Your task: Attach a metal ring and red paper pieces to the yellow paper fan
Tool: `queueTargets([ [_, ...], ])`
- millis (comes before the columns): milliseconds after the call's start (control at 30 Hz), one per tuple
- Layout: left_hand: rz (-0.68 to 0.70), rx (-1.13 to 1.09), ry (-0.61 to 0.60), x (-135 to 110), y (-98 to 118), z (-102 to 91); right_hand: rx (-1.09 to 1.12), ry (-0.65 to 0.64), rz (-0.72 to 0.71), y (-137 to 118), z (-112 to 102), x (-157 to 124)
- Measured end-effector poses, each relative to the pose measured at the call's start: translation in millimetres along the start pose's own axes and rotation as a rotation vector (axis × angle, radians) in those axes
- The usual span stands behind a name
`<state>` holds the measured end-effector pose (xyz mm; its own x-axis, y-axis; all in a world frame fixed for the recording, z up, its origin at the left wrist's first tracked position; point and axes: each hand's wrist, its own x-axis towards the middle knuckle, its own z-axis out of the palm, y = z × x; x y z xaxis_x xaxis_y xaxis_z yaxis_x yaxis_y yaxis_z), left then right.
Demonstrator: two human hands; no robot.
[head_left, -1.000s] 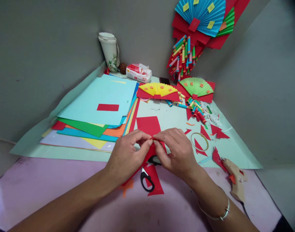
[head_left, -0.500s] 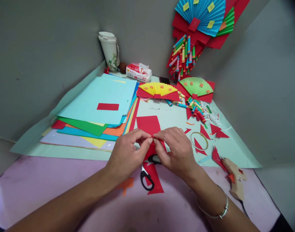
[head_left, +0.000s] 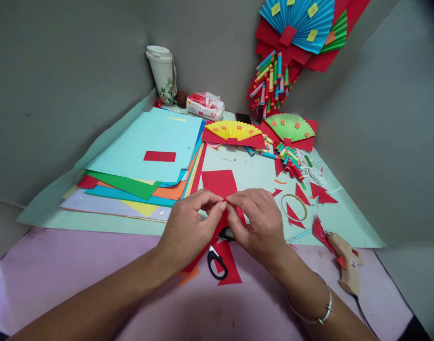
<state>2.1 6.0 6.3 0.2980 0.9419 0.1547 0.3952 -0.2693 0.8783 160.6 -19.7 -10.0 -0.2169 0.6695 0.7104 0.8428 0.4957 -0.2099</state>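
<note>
Thumb and fingers nearly closed, the left hand (head_left: 188, 218) and right hand (head_left: 257, 220) pinch red paper (head_left: 221, 225) between them at centre. Scissors (head_left: 213, 256), partly covered, lie just nearer, over a red scrap (head_left: 233, 273). A glue gun (head_left: 350, 272) lies near right. Far off, the tissue packet's (head_left: 204, 108) small print is unreadable.

A table with a pinkish-purple top (head_left: 96, 255) bears a large pale green sheet (head_left: 252, 163) over its far part. On this sheet lies a pile of coloured papers (head_left: 142, 137) at the left; behind it stands a white lidded cup (head_left: 161, 76) with green print. Red triangular paper scraps (head_left: 302, 194) lie at the right. A beige glue gun (head_left: 349, 265) crosses the sheet's near edge.
</note>
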Motion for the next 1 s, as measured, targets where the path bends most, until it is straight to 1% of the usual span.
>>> queueTargets([
  [233, 0.007, -0.017, 0.004, -0.3, -0.5, -0.2, -0.042, 0.07, -0.026, -2.2, 3.6, -4.4],
  [367, -0.004, -0.013, 0.002, 0.2, -1.8, 0.4, -0.082, 0.075, -0.042, -3.1, 5.4, -6.9],
  [467, -0.002, -0.008, 0.003, 0.7, -2.1, -0.1, -0.069, 0.074, -0.04, -3.8, 4.7, -6.3],
  [733, 0.011, -0.055, -0.02, 1.8, -0.9, -2.0, 0.017, 0.069, 0.019, -5.2, 3.4, -4.8],
  [900, 0.005, -0.06, -0.007, 0.1, -2.2, -1.9, 0.069, 0.087, 0.075, -6.6, 3.8, -2.9],
  [1000, 0.013, -0.055, -0.003, 0.2, -3.8, -1.5, 0.088, 0.088, 0.084, -6.8, 4.0, -2.0],
])
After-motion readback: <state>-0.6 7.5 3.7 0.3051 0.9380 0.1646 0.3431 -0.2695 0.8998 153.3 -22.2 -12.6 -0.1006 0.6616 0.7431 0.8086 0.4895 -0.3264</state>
